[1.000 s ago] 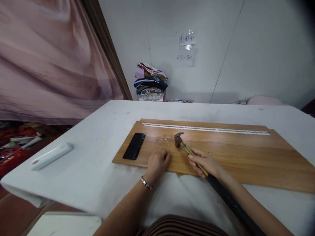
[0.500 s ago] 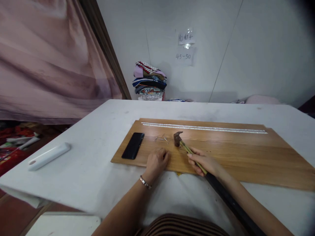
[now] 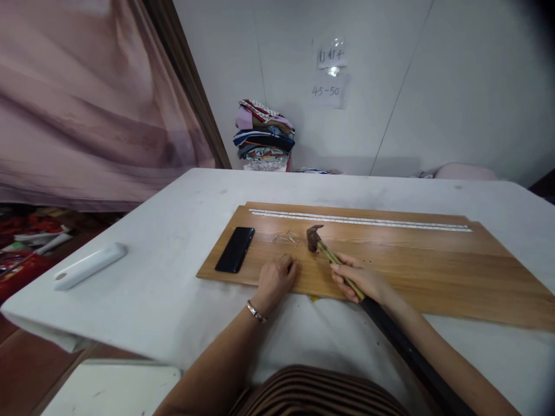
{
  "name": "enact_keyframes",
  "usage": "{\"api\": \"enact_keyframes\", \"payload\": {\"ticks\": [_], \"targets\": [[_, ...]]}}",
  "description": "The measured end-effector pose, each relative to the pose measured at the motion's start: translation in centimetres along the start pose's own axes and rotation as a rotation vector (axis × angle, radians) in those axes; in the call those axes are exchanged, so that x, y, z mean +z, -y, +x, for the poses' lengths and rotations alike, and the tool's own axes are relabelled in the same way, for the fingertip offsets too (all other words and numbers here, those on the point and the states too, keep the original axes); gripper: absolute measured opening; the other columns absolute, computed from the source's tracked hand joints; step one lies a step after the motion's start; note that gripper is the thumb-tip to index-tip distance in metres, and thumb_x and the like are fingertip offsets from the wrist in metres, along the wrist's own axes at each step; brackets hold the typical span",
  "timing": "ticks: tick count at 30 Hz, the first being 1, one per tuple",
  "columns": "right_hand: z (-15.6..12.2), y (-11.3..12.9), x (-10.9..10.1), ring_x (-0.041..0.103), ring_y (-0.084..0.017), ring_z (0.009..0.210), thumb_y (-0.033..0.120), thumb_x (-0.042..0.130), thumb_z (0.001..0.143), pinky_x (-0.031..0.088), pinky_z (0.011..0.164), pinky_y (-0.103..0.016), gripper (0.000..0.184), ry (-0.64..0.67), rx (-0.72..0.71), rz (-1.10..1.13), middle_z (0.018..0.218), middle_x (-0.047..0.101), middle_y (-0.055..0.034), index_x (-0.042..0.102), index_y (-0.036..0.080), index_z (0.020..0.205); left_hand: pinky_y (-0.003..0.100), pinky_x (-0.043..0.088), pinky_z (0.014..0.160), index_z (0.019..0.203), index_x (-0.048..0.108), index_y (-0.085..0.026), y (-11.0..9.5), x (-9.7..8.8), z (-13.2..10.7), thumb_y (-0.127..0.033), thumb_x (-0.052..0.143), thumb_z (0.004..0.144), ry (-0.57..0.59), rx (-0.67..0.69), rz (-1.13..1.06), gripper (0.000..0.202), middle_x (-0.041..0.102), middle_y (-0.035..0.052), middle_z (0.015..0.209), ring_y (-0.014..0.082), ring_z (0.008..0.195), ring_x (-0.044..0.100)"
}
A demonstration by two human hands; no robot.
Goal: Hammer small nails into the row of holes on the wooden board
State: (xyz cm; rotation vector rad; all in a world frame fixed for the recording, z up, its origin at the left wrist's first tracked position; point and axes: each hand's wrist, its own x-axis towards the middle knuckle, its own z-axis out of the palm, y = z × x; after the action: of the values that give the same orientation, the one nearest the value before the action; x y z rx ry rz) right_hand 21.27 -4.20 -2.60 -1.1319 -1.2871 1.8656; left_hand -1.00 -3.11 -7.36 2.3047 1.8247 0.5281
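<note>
My right hand [image 3: 358,276] is wrapped round the handle of a claw hammer [image 3: 332,254]. The rusty hammer head [image 3: 313,238] is over the middle-left of a wooden board [image 3: 416,266]; whether it touches the wood I cannot tell. A long dark section of the handle runs back under my right forearm. My left hand [image 3: 276,276] rests on the board's near edge with fingers curled in, and what they hold, if anything, is hidden. Just beyond it lies a small heap of several nails [image 3: 287,237]. Left of the nails is a black phone [image 3: 235,249].
Two white measuring strips [image 3: 359,221] run along the board's far side. The board lies on a white-covered table [image 3: 165,231]. A white plastic, handle-like piece [image 3: 90,266] sits at the table's left. Folded cloths [image 3: 264,136] are stacked behind, near the wall.
The whole view has shifted slightly, so the board and table appear a little higher. Both hands and the hammer keep nearly the same places over the board.
</note>
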Motion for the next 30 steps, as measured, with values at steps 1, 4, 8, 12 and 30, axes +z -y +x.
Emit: {"api": "enact_keyframes", "payload": {"ticks": [1,4,8,12,30], "targets": [[0.05,-0.02,0.04,0.037,-0.003,0.03,0.045,0.062,0.077,0.031,0.026,-0.013,0.037,-0.003,0.005,0.001,0.058,0.045,0.0102,0.049,0.02,0.101,0.026,0.031,0.062,0.066,0.051,-0.02,-0.01,-0.01,0.0,-0.034,0.04,0.092,0.005,-0.002,0.001,0.032,0.06,0.0019,0.073,0.0137,0.069,0.053],[0.18,-0.08,0.11,0.037,-0.003,0.03,0.045,0.062,0.076,0.031,0.026,-0.014,0.04,-0.017,0.015,0.001,0.056,0.045,0.0105,0.048,0.02,0.104,0.026,0.032,0.063,0.067,0.052,-0.02,-0.02,-0.01,-0.02,-0.034,0.039,0.093,0.011,0.0,0.003,0.032,0.059,0.0022,0.073,0.0142,0.071,0.054],[0.1,0.03,0.1,0.038,-0.003,0.029,0.046,0.063,0.075,0.03,0.026,-0.014,0.039,-0.018,0.013,0.016,0.056,0.045,0.0104,0.049,0.02,0.1,0.026,0.033,0.066,0.068,0.052,-0.02,0.02,0.05,-0.04,-0.033,0.04,0.092,-0.007,0.004,-0.008,0.03,0.06,0.0022,0.075,0.0146,0.074,0.054],[-0.14,0.19,0.09,0.038,-0.003,0.029,0.046,0.063,0.076,0.031,0.026,-0.014,0.038,-0.011,-0.01,0.019,0.058,0.046,0.0102,0.05,0.02,0.099,0.026,0.033,0.065,0.067,0.052,-0.02,0.07,0.13,-0.04,-0.033,0.041,0.092,-0.011,0.005,-0.026,0.03,0.06,0.0023,0.074,0.0144,0.073,0.054],[0.09,-0.3,-0.01,0.039,-0.002,0.029,0.048,0.063,0.076,0.03,0.026,-0.014,0.035,-0.002,-0.011,0.008,0.059,0.047,0.0098,0.048,0.02,0.094,0.026,0.033,0.065,0.067,0.051,-0.02,0.06,0.04,-0.05,-0.034,0.04,0.092,-0.008,0.001,-0.017,0.031,0.059,0.0019,0.074,0.0143,0.073,0.054]]}}
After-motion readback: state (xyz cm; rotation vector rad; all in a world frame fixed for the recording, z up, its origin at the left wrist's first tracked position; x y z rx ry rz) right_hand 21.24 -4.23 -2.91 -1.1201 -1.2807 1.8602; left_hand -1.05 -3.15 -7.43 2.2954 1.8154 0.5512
